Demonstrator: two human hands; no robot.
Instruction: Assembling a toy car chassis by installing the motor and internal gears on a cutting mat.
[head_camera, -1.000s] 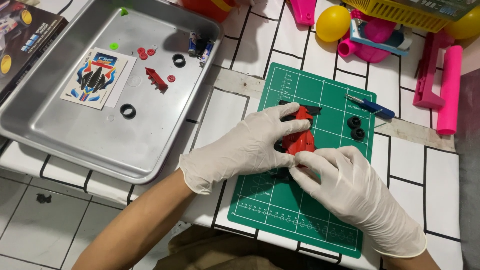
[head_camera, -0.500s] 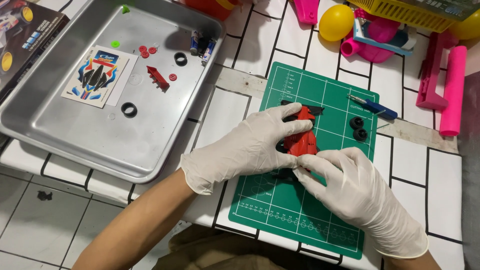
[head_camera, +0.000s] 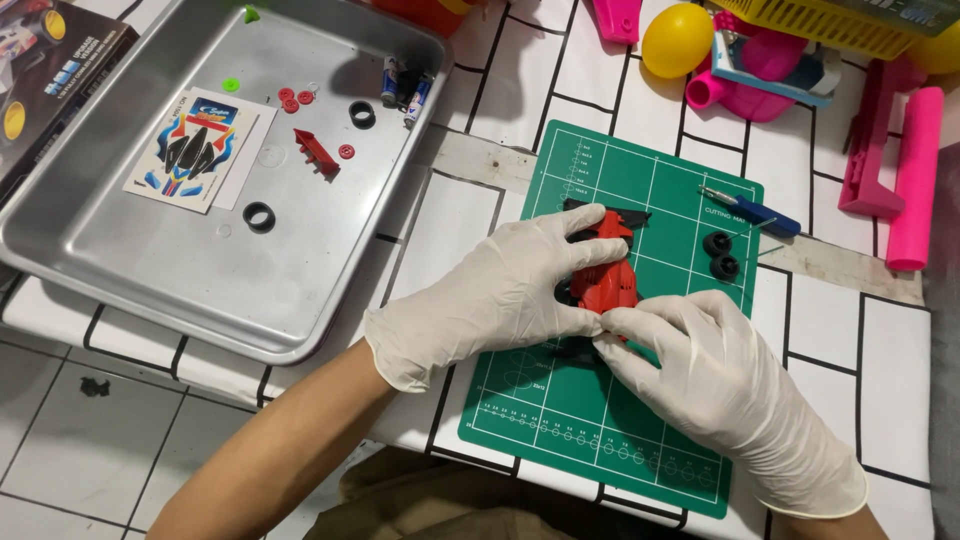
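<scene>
A red toy car body (head_camera: 612, 272) on a black chassis rests on a green cutting mat (head_camera: 620, 420). My left hand (head_camera: 490, 295), in a white glove, wraps over the car's left side with fingers across its top. My right hand (head_camera: 715, 385), also gloved, pinches the car's near end with fingertips. Two black wheels (head_camera: 720, 255) lie on the mat to the right of the car, and a blue hobby knife (head_camera: 755, 212) lies beyond them.
A metal tray (head_camera: 150, 290) at left holds a sticker sheet (head_camera: 192, 150), a red wing part (head_camera: 316, 152), black tyres (head_camera: 259, 216), small red discs and batteries (head_camera: 402, 85). Pink toys (head_camera: 900, 160), a yellow egg shape (head_camera: 677, 40) and a yellow basket sit at the back.
Both hands stay on the red car; my fingers have shifted slightly around it. Nothing else has moved.
</scene>
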